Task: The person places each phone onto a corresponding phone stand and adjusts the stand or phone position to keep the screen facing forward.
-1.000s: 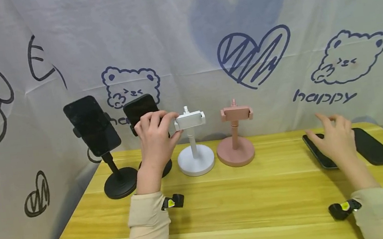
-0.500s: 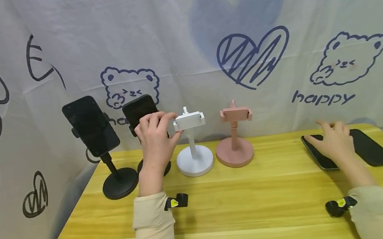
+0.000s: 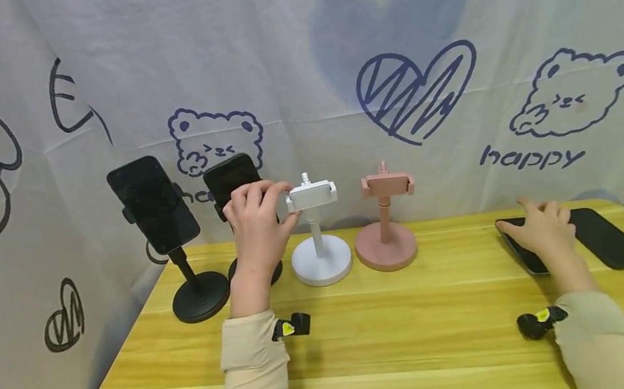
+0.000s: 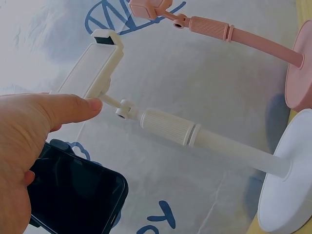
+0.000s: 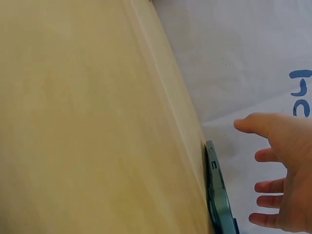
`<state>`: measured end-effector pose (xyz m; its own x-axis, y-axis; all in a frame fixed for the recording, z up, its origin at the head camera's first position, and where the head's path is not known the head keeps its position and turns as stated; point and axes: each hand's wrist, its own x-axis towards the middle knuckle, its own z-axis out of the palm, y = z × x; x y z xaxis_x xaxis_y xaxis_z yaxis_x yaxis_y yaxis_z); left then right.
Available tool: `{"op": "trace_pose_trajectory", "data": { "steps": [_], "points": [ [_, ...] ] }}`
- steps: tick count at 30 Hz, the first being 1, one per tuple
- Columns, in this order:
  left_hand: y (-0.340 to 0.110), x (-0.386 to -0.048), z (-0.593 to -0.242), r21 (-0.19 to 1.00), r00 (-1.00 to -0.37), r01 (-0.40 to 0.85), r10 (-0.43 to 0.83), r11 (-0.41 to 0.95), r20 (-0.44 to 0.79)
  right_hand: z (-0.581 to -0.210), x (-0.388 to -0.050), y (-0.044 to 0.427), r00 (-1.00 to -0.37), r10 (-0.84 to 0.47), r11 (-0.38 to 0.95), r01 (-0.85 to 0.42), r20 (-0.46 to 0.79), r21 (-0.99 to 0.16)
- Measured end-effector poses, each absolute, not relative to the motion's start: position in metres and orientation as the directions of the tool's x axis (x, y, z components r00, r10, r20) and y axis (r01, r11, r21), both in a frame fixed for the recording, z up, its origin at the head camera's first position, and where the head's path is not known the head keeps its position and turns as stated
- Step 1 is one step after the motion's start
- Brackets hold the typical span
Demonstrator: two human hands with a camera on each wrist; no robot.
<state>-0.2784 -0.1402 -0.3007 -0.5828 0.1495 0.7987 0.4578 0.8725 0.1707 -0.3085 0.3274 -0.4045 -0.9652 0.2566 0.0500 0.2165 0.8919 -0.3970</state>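
Note:
My left hand (image 3: pixel 260 227) pinches the left end of the clamp on a white phone stand (image 3: pixel 321 260), which stands upright and bears no phone. In the left wrist view the thumb lies along the lower edge of the white clamp (image 4: pixel 90 70); the other fingers are mostly hidden. My right hand (image 3: pixel 548 232) hovers over a dark smartphone (image 3: pixel 524 255) lying flat at the table's right side. In the right wrist view its fingers are spread, apart from the phone (image 5: pixel 218 200), which shows edge-on. A second dark phone (image 3: pixel 610 237) lies just right of it.
A pink phone stand (image 3: pixel 387 253) without a phone is right of the white one. To the left, a black stand (image 3: pixel 201 296) holds a tilted phone (image 3: pixel 153 205). Another mounted phone (image 3: pixel 231 175) is partly behind my left hand. A printed curtain (image 3: pixel 292 46) hangs behind the table.
My right hand has lowered slightly and shifted a little left over the flat phone. The left hand keeps its grip on the white clamp.

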Motion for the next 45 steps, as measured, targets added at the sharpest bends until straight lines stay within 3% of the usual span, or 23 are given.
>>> {"op": "trace_pose_trajectory", "data": {
  "steps": [19,45],
  "points": [
    [-0.14,-0.279,-0.302,0.175,-0.592,0.455,0.15,0.873,0.792,-0.415,-0.32,0.33,-0.97,0.22,0.888,0.242,-0.103,-0.391],
    [-0.14,-0.279,-0.301,0.19,-0.6,0.457,0.143,0.869,0.787,-0.411,-0.317,0.332,-0.95,0.259,0.88,0.306,-0.173,-0.362]
  ]
}}
